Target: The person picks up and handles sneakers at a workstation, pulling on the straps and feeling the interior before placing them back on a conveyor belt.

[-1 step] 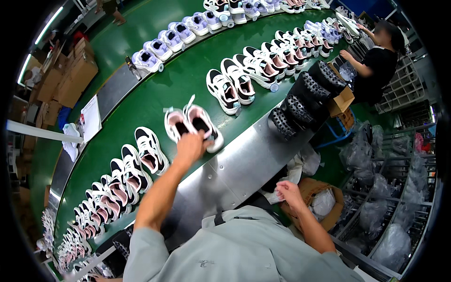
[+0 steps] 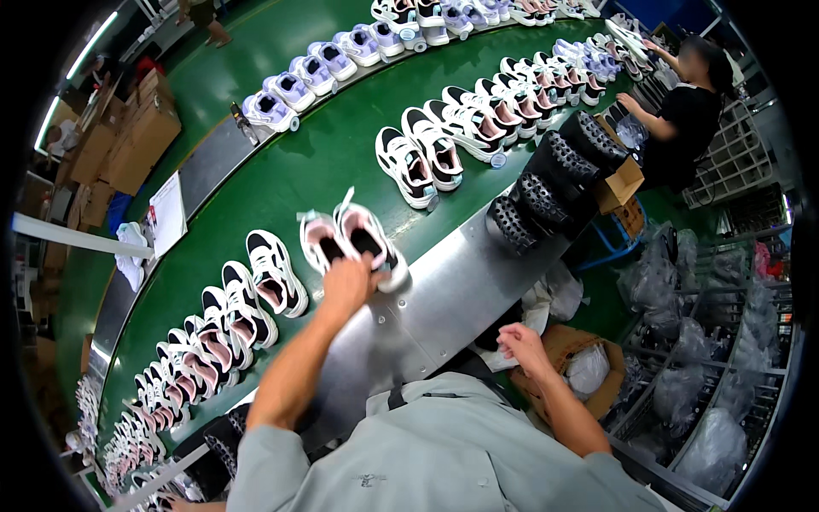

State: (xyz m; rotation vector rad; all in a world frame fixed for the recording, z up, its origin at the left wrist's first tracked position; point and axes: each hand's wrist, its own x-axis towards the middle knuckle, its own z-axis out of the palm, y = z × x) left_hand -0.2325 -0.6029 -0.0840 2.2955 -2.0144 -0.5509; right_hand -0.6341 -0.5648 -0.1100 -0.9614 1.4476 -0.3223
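A pair of white, black and pink sneakers [image 2: 369,232] is tilted at the near edge of the green conveyor belt [image 2: 328,162]. My left hand [image 2: 348,286] is closed on the heel ends of both shoes, and their toes point away from me. Over the metal ledge's near side, my right hand [image 2: 522,346] hangs with its fingers curled together. Whether anything is in those fingers is hidden. Close beyond that hand are crumpled white wrapping [image 2: 536,311] and an open cardboard box [image 2: 616,375] with white bundles inside.
Rows of similar sneakers [image 2: 277,273] stand on the belt to the left and right. Black studded shoe forms [image 2: 542,196] lie along the metal ledge [image 2: 426,320]. Lavender sneakers [image 2: 290,90] line the far rail. At right are a co-worker [image 2: 687,111] and a rack [image 2: 682,410] with plastic bags.
My left hand has drawn the pair of sneakers slightly toward me and to the right. My right hand has risen slightly, its fingers still curled.
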